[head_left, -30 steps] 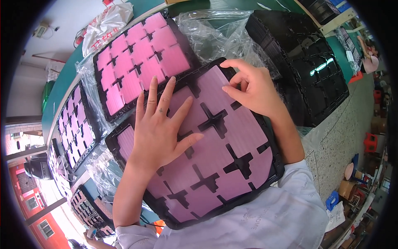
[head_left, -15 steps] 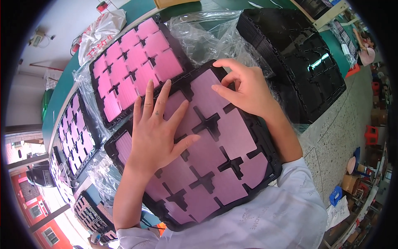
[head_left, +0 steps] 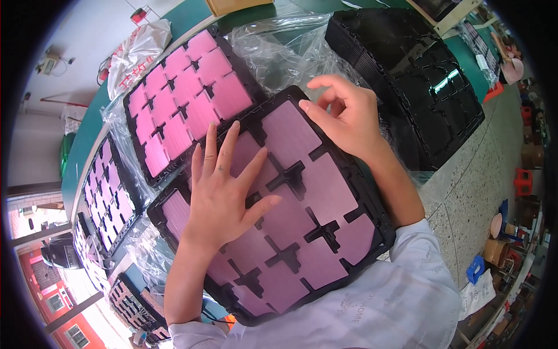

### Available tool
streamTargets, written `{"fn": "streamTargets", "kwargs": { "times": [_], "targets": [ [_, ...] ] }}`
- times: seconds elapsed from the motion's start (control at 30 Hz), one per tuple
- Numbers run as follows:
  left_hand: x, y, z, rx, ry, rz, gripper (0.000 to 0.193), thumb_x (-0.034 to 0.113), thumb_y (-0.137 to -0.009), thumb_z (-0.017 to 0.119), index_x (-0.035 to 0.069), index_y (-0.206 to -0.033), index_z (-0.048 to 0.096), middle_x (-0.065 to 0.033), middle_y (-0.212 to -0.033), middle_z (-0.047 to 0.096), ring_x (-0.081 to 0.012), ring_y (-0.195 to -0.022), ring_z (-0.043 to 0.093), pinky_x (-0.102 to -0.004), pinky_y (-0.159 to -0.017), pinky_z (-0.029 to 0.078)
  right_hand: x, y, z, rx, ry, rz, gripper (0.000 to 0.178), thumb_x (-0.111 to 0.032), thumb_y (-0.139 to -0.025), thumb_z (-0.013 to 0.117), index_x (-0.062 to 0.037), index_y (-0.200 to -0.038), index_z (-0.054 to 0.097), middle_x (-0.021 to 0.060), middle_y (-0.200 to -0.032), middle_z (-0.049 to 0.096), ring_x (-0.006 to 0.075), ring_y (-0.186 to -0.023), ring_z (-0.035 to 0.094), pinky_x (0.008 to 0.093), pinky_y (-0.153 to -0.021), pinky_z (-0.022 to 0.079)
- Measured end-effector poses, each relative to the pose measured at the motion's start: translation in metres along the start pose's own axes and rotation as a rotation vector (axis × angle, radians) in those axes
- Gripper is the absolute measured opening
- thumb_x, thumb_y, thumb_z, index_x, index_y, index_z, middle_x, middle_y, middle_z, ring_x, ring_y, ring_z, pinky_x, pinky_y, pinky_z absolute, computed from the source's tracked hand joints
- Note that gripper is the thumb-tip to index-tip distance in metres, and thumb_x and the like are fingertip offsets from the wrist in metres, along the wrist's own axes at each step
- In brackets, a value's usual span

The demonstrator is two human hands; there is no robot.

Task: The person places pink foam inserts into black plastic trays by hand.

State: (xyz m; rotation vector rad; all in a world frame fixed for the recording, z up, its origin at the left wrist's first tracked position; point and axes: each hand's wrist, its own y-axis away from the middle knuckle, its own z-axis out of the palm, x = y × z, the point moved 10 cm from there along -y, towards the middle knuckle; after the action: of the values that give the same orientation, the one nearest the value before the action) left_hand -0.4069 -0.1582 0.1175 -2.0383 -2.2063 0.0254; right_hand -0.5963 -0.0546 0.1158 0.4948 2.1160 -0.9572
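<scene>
A: Position of the work?
B: The black tray (head_left: 367, 195) with its mauve pieces (head_left: 325, 180) lies in front of you, at the centre of the dial; its near edge, 6 o'clock, meets your shirt (head_left: 372, 296) in view. Actual contact: cannot tell.

A: Surroundings, read from that tray?
B: A second tray (head_left: 247, 72), with brighter pink pieces (head_left: 186, 87), sits between 10 and 11 o'clock over the table (head_left: 87, 134). Clear plastic wrap (head_left: 290, 49) is at 12; a stack of black trays (head_left: 401, 70) stands between 1 and 2.

A: State of each grip?
B: Your left hand (head_left: 218, 200), 9 o'clock: palm down over the pieces, fingers spread toward 11 to 1, nothing enclosed. Your right hand (head_left: 349, 116), 1 o'clock: thumb and forefinger parted at the far corner, no hold visible. The thumb tip overlaps the rim; touch cannot be told.

A: Step in hand?
B: Judgement: you are steadying the pieces with the left while the right attends to the corner.

A: Next move calls for?
B: Judgement: even, light left-hand pressure, and a careful placing of the right fingertips at 1 o'clock before any pinch.
</scene>
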Motion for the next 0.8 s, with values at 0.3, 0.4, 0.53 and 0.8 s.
{"fn": "streamTargets", "kwargs": {
  "times": [0.3, 0.4, 0.53, 0.8],
  "targets": [
    [0.001, -0.008, 0.003, 0.017, 0.010, 0.013, 0.072, 0.070, -0.095, 0.059, 0.015, -0.140, 0.071, -0.0265, -0.169, 0.032, -0.0545, -0.157, 0.023, -0.0695, -0.119, 0.027, 0.014, 0.001, -0.015, 0.175, -0.052, -0.007, 0.022, -0.017, -0.087, 0.087, -0.0051, -0.101, 0.073, 0.0040, -0.065, 0.069, 0.0071, -0.050, 0.059, 0.0242, -0.048, 0.044],
    [0.003, -0.011, 0.002, 0.023, -0.001, 0.022, 0.072, 0.070, -0.095, 0.059, 0.014, -0.139, 0.071, -0.0267, -0.169, 0.032, -0.0549, -0.157, 0.024, -0.0691, -0.119, 0.028, 0.014, 0.000, -0.015, 0.174, -0.061, 0.006, 0.021, -0.017, -0.088, 0.086, -0.0050, -0.100, 0.073, 0.0039, -0.065, 0.069, 0.0070, -0.051, 0.060, 0.0237, -0.049, 0.044],
    [0.005, -0.015, 0.002, 0.022, -0.020, 0.034, 0.072, 0.069, -0.096, 0.059, 0.013, -0.139, 0.072, -0.0268, -0.169, 0.033, -0.0553, -0.157, 0.024, -0.0683, -0.120, 0.027, 0.010, -0.002, -0.012, 0.063, -0.004, -0.003, 0.013, -0.007, -0.088, 0.082, -0.0031, -0.098, 0.075, -0.0004, -0.066, 0.063, 0.0037, -0.057, 0.052, 0.0227, -0.053, 0.041],
    [0.008, -0.023, 0.005, -0.022, -0.009, 0.029, 0.074, 0.071, -0.096, 0.057, 0.017, -0.144, 0.069, -0.0224, -0.173, 0.027, -0.0514, -0.161, 0.015, -0.0684, -0.124, 0.020, 0.001, 0.003, 0.001, 0.010, 0.112, -0.115, 0.011, -0.015, -0.079, 0.080, -0.0072, -0.087, 0.076, 0.0088, -0.083, 0.061, 0.0269, -0.071, 0.063, 0.0389, -0.065, 0.051]
  ]
}}
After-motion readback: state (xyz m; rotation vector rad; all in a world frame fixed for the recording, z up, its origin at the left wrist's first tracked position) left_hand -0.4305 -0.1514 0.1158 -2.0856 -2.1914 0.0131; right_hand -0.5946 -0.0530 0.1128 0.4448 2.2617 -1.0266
